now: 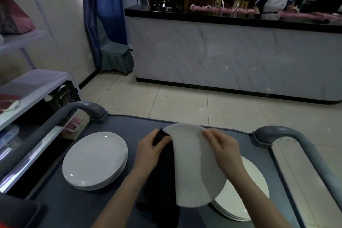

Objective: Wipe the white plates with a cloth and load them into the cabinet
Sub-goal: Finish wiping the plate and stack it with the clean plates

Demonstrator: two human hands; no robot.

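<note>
White plate, round; cloth seemingly black.

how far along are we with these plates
In hand: a white plate, right hand gripping its rim, left hand holding a dark cloth against it. A left stack and a right stack wait on the cart; which is wiped I cannot tell. No cabinet loading shows, so that is left.

My bare left hand and bare right hand are uncovered. My left forearm and right forearm are bare along all that shows, slender and smooth. Finer marks are too blurred to tell.
</note>
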